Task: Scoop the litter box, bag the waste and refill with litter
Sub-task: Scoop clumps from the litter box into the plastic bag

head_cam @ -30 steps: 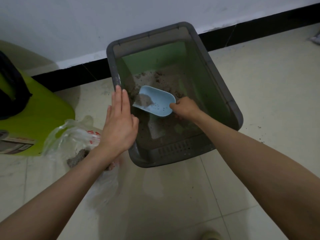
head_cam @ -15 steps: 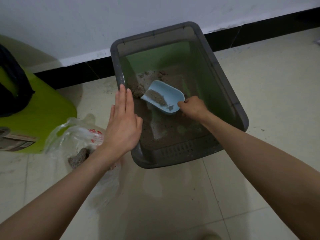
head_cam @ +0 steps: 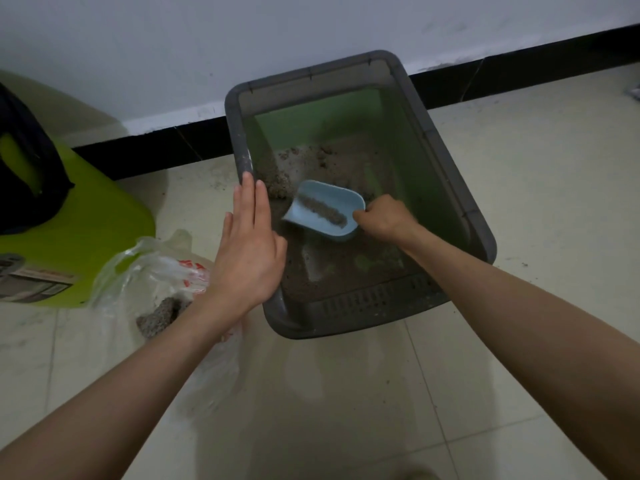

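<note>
From the head view, the right hand (head_cam: 382,218) clamps the blue scoop (head_cam: 325,216), part-loaded, inside the litter box (head_cam: 478,216), the left hand (head_cam: 247,249) lies straight-fingered on its left rim, and the waste bag (head_cam: 156,275) beside that rim holds clumps, so scooping seems unfinished, refilling untouched

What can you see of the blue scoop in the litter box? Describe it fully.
The blue scoop looks like smooth pale plastic, with a flat open mouth and a rounded closed back. It is tilted, open end toward the left, inside the grey litter box. A strip of grey litter lies along it. The right hand grips its rear end.
</note>
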`<control>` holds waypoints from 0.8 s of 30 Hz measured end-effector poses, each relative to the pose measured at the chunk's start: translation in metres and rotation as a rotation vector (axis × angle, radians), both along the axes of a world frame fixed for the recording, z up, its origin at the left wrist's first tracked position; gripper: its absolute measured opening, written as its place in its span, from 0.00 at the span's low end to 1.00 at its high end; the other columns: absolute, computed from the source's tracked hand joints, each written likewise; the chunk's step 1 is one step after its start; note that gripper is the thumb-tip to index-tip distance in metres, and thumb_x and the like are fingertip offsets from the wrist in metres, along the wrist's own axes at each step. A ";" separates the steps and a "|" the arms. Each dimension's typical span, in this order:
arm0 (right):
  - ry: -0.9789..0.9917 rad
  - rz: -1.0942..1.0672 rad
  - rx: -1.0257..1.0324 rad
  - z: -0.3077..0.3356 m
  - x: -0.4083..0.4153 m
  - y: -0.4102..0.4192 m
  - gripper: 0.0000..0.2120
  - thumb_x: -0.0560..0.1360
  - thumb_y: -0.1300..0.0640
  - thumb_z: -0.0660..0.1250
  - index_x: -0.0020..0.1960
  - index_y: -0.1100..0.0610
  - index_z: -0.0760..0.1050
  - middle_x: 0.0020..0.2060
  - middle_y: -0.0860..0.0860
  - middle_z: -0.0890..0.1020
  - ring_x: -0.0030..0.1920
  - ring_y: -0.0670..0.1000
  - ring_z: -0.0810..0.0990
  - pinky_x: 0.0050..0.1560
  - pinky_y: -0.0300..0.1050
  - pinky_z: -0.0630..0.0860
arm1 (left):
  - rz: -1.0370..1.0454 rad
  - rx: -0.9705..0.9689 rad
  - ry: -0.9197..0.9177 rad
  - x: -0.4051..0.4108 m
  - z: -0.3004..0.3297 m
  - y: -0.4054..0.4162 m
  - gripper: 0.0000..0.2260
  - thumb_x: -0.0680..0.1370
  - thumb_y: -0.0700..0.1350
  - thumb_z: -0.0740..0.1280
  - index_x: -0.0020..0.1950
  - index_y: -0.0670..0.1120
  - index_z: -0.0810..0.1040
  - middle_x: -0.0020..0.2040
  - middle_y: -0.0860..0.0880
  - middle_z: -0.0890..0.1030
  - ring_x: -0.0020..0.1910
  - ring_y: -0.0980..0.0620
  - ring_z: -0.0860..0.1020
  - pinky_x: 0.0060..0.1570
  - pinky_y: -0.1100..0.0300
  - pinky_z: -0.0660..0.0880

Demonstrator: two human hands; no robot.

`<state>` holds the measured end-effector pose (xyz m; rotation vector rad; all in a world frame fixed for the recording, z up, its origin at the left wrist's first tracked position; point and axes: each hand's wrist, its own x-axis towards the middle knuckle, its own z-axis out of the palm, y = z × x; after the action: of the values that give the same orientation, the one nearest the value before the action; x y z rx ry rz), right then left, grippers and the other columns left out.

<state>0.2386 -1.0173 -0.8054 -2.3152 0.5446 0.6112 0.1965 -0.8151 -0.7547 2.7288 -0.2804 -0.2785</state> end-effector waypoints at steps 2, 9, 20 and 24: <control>0.000 -0.027 0.009 0.003 0.002 0.000 0.10 0.76 0.52 0.60 0.47 0.59 0.71 0.42 0.56 0.75 0.39 0.55 0.75 0.30 0.41 0.68 | 0.001 -0.001 0.000 0.000 0.000 0.000 0.30 0.79 0.42 0.53 0.75 0.43 0.37 0.76 0.47 0.34 0.75 0.51 0.37 0.75 0.52 0.43; 0.019 0.002 -0.070 0.012 0.006 0.006 0.14 0.76 0.51 0.60 0.55 0.60 0.74 0.44 0.55 0.75 0.43 0.55 0.76 0.39 0.45 0.71 | 0.006 0.005 0.002 0.000 0.001 -0.001 0.30 0.79 0.42 0.53 0.75 0.42 0.37 0.76 0.47 0.34 0.75 0.51 0.36 0.75 0.51 0.43; 0.097 -0.119 0.072 0.002 0.014 0.017 0.19 0.76 0.54 0.59 0.64 0.63 0.71 0.34 0.53 0.78 0.33 0.50 0.76 0.38 0.44 0.74 | 0.012 0.004 0.000 0.000 0.000 -0.001 0.30 0.79 0.41 0.52 0.75 0.43 0.37 0.76 0.47 0.34 0.75 0.51 0.36 0.75 0.52 0.42; 0.078 -0.152 0.097 0.000 0.016 0.016 0.19 0.76 0.55 0.59 0.64 0.63 0.71 0.32 0.52 0.78 0.32 0.49 0.76 0.39 0.44 0.75 | 0.011 -0.007 0.000 0.000 -0.001 -0.001 0.30 0.79 0.41 0.52 0.75 0.43 0.37 0.76 0.48 0.34 0.75 0.51 0.37 0.75 0.53 0.42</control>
<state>0.2546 -1.0015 -0.8058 -2.1432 0.7049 0.6418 0.1962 -0.8158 -0.7552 2.7231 -0.2663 -0.2739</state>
